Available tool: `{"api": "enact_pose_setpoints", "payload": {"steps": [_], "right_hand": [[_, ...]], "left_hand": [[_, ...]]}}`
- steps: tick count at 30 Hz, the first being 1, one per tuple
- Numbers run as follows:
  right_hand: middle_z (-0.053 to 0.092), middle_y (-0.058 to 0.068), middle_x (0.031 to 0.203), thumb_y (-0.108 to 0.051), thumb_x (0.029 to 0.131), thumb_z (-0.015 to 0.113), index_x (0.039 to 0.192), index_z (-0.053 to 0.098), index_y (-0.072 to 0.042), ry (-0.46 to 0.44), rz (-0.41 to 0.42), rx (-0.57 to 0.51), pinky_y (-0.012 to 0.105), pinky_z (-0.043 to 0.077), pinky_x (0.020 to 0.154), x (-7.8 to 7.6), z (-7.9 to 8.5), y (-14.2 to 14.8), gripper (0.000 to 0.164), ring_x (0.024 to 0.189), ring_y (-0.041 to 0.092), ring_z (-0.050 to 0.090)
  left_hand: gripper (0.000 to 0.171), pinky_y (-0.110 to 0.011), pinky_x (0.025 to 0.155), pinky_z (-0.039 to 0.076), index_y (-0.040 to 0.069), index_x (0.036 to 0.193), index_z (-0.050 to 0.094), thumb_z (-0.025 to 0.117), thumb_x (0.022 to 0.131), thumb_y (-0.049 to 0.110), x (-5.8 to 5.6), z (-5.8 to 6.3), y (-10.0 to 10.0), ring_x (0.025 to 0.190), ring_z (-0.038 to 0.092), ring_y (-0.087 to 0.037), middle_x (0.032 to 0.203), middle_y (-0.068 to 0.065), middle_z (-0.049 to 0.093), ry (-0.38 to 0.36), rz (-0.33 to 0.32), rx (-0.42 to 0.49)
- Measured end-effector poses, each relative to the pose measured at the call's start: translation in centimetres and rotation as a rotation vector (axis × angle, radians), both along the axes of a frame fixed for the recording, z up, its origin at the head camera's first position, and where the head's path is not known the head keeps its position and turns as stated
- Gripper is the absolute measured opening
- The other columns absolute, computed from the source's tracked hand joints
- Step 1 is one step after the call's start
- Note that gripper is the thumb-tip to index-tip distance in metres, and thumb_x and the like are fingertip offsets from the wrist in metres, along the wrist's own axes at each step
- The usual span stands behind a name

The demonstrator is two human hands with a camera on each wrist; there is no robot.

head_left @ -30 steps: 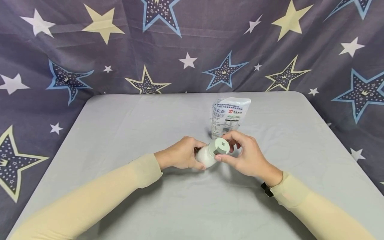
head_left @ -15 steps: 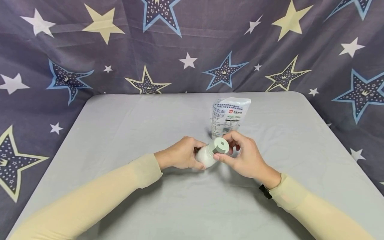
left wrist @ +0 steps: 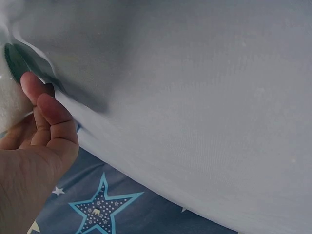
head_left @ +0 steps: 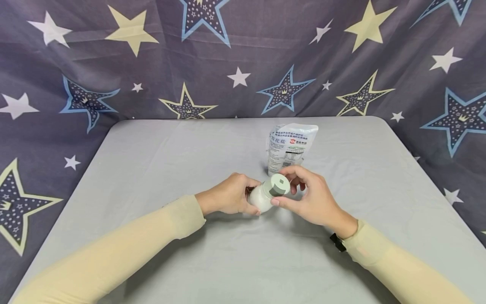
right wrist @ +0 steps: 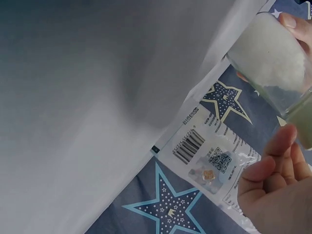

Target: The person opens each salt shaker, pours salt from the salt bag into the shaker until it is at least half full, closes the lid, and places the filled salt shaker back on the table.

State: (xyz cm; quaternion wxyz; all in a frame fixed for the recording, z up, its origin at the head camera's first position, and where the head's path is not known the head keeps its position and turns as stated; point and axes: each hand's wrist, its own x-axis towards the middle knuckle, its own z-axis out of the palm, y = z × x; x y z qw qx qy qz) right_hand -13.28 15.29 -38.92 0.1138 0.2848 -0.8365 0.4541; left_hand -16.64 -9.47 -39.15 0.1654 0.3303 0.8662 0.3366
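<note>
A clear salt jar (head_left: pixel 259 199) filled with white grains stands tilted a little to the right, with a pale green cap (head_left: pixel 279 184) on it. My left hand (head_left: pixel 232 195) grips the jar's body from the left, thumb on the far side. From the right, my right hand (head_left: pixel 309 195) holds the cap between thumb and fingers. In the right wrist view the jar (right wrist: pixel 270 53) shows its white grains, and the right hand (right wrist: pixel 278 185) is beside the cap (right wrist: pixel 301 122). Only part of the jar (left wrist: pixel 12 102) appears past the left hand (left wrist: pixel 44 141) in the left wrist view.
A printed white salt bag (head_left: pixel 290 145) stands upright just behind the right hand. A grey cloth (head_left: pixel 182 152) covers the table. The star-patterned curtain (head_left: pixel 243 55) hangs behind and along both sides.
The right hand shifted slightly left and then back right, its thumb and fingers moving slightly at the cap. The left hand, jar body and bag stay in place.
</note>
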Motion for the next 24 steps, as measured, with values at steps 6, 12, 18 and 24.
{"api": "enact_pose_setpoints", "payload": {"steps": [6, 12, 18, 24], "right_hand": [[0.067, -0.005, 0.093, -0.015, 0.078, 0.090, 0.121, 0.067, -0.010, 0.024, 0.014, -0.016, 0.033, 0.046, 0.063, 0.03, 0.07, 0.49, 0.049, 0.071, 0.017, 0.058], [0.066, -0.003, 0.092, -0.009, 0.084, 0.081, 0.118, 0.069, -0.007, 0.063, 0.023, -0.035, 0.034, 0.044, 0.063, 0.02, 0.24, 0.73, 0.037, 0.070, 0.015, 0.057], [0.066, -0.004, 0.094, -0.012, 0.084, 0.081, 0.118, 0.069, -0.007, 0.056, 0.026, -0.027, 0.037, 0.044, 0.063, 0.19, 0.53, 0.89, 0.037, 0.071, 0.014, 0.057], [0.066, -0.002, 0.094, -0.011, 0.082, 0.082, 0.117, 0.069, -0.006, 0.077, 0.026, -0.027, 0.036, 0.044, 0.064, 0.16, 0.38, 1.10, 0.037, 0.070, 0.014, 0.058]], "left_hand": [[0.053, -0.025, 0.070, 0.053, 0.007, 0.121, 0.074, 0.094, 0.073, 0.015, 0.03, -0.04, -0.02, 0.079, 0.064, -0.013, 0.101, 0.002, 0.075, -0.020, 0.012, 0.002], [0.055, -0.025, 0.072, 0.054, 0.007, 0.122, 0.073, 0.095, 0.072, 0.015, 0.07, -0.18, -0.07, 0.081, 0.065, -0.014, 0.103, 0.000, 0.075, -0.026, 0.023, 0.012], [0.056, -0.025, 0.072, 0.054, 0.007, 0.122, 0.073, 0.095, 0.071, 0.016, 0.14, -0.24, -0.15, 0.081, 0.064, -0.014, 0.102, 0.001, 0.075, -0.035, 0.040, 0.017], [0.058, -0.025, 0.072, 0.054, 0.008, 0.123, 0.074, 0.096, 0.070, 0.017, 0.16, -0.27, -0.25, 0.082, 0.064, -0.015, 0.103, 0.000, 0.073, -0.030, 0.058, 0.015]]}}
